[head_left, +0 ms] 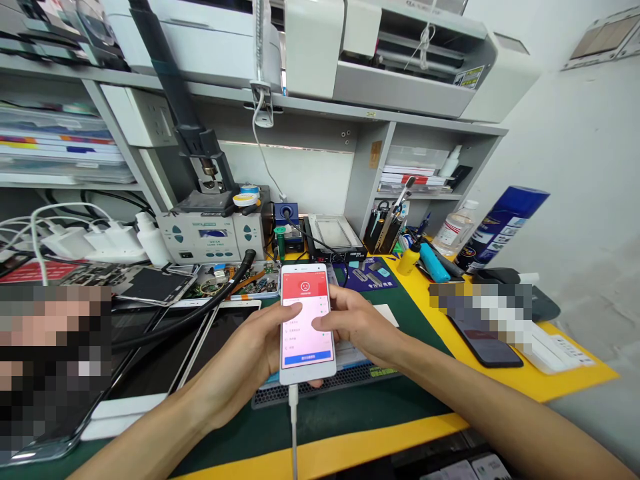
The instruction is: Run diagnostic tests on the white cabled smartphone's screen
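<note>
Head view, from the left: beyond the outer side of the left hand (263,333) lie dark screens (225,327), with a thick black hose (241,275) running over them. The left hand is curled closed around the near edge of a white phone (306,339), thumb bent over the glass. The phone sits between the two hands, tilted up, a white cable (294,407) hanging from its bottom end below them. The right hand (357,320) wraps the opposite edge, fingers behind, its thumb over the display too; whether either thumb presses, I cannot tell. Both thumbs being so near the glass, a stray brush could register as an unwanted touch; lifting the phone too far could drag on the cable and strain or unseat the plug. A sweep of the left arm might catch the hose and scrape it across those screens. As for writing, ahead and left of the left hand a grey station (210,237) seems to carry "LEAD FREE". Between the hands, the display has a sad-face icon on red, small rows and a blue button (307,359) with characters too tiny to read. Past the right hand, a purple mat (370,273) bears white Chinese characters; farther right, a blue spray can (505,227) has print I cannot make out.
</note>
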Available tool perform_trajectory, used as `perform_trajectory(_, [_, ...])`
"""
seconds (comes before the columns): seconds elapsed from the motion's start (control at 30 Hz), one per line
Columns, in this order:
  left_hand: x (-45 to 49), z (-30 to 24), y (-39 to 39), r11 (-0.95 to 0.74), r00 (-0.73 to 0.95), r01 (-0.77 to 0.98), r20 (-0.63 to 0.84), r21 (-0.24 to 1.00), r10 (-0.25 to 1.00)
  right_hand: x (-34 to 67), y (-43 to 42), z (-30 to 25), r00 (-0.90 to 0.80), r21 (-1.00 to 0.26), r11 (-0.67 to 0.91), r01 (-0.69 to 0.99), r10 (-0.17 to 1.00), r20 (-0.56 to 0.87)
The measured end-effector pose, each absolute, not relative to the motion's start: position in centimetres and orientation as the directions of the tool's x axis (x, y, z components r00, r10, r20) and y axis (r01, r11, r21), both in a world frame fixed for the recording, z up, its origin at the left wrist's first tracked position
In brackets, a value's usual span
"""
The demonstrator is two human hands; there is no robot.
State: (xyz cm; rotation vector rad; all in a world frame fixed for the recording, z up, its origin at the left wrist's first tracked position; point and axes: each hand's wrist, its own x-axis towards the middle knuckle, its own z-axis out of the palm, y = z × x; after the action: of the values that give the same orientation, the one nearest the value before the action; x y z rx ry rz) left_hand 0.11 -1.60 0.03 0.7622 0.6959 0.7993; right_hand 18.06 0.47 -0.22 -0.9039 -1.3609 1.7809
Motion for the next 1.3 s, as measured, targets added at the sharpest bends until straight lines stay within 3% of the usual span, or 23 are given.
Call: perform_trajectory(1.3, [0.04, -0.09, -1.66, 0.464, 0.525, -0.36, -0.235, 0.809, 0.818, 18.05, 0.46, -0.18, -0.489, -0.974, -0.196, -0.113, 0.864, -0.117])
